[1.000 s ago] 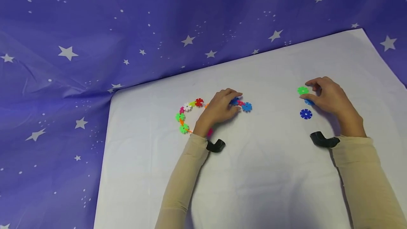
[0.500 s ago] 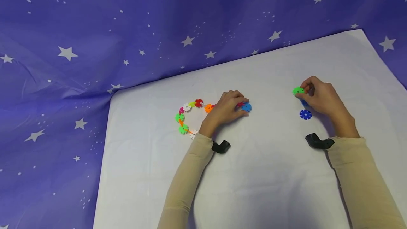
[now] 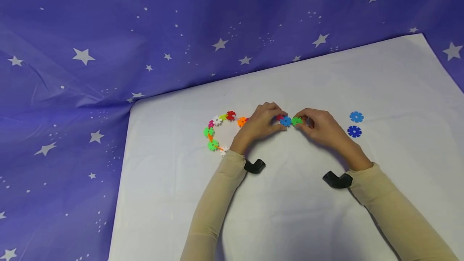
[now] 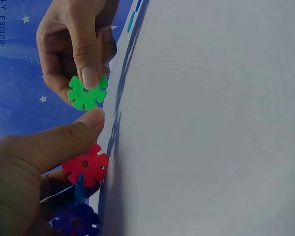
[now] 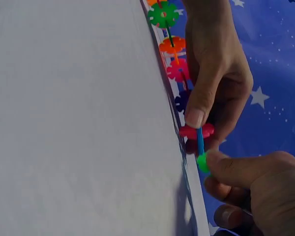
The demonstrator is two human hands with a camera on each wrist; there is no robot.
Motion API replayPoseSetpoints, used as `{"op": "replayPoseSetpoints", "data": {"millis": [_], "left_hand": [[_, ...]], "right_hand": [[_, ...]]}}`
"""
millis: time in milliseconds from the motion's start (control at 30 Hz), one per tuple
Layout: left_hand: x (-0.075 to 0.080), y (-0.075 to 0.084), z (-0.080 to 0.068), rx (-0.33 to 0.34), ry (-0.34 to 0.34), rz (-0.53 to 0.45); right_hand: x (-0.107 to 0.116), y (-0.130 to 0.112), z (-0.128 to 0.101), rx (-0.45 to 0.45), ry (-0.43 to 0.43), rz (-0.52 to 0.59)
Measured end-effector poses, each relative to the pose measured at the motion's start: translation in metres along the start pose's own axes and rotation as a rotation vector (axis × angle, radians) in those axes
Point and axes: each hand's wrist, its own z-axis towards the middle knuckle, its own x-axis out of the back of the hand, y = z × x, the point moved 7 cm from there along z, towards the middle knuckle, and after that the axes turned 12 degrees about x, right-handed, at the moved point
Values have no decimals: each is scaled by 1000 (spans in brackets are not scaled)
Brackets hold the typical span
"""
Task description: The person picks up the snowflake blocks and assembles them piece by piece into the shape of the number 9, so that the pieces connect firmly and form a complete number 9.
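Toothed plastic discs are linked into a curved, many-coloured chain, with an orange disc and a red disc among its links. My left hand grips the chain near its right end, thumb and fingers around the light blue end disc, which looks edge-on in the right wrist view. A green disc is pinched between thumb and fingers of my right hand. Its rim meets the blue disc's edge; whether their notches interlock I cannot tell. My left hand hides the chain's middle.
Two loose discs, one light blue and one dark blue, lie right of my right hand on the white-covered table. A purple star-patterned cloth hangs behind. Black wrist pieces stick out from both sleeves.
My right hand has picked up the green disc from beside the loose blue ones and carried it left to the chain's end. My left hand has shifted slightly right along the chain.
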Motion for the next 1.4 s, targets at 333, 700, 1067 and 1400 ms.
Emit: {"op": "replayPoseSetpoints", "data": {"millis": [333,700,1067,1400], "left_hand": [[-3,0,2,8,2,-13],[-3,-2,1,11,-15,-73],[-4,-4,1,12,-8,-83],[-2,-4,0,0,-7,-108]], "right_hand": [[-6,-2,0,7,-65,31],[-8,-5,1,38,-53,30],[-15,-1,-3,56,-64,165],[-14,9,-7,18,-111,304]]}}
